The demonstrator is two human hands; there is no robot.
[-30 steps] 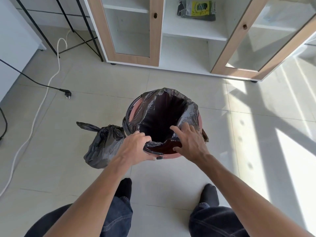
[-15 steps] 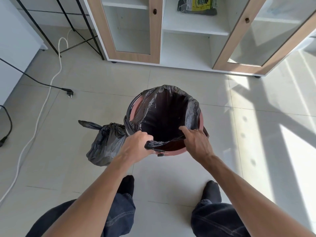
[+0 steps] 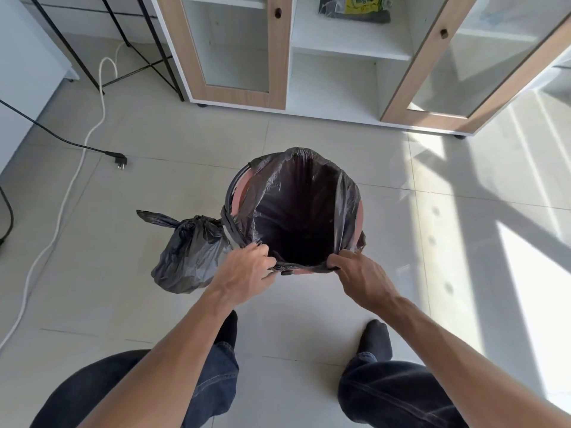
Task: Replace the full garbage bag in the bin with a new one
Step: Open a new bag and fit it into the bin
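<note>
2 hands (image 3: 244,274) (image 3: 364,278) grip 1 liner (image 3: 346,205) beside 1 tied bag (image 3: 191,257).

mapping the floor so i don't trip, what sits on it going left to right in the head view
black plug → tied full bag → bin lined with the new bag

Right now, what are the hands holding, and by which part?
Both the left hand and the right hand pinch the new bag by its near top edge, at the bin rim.
</note>
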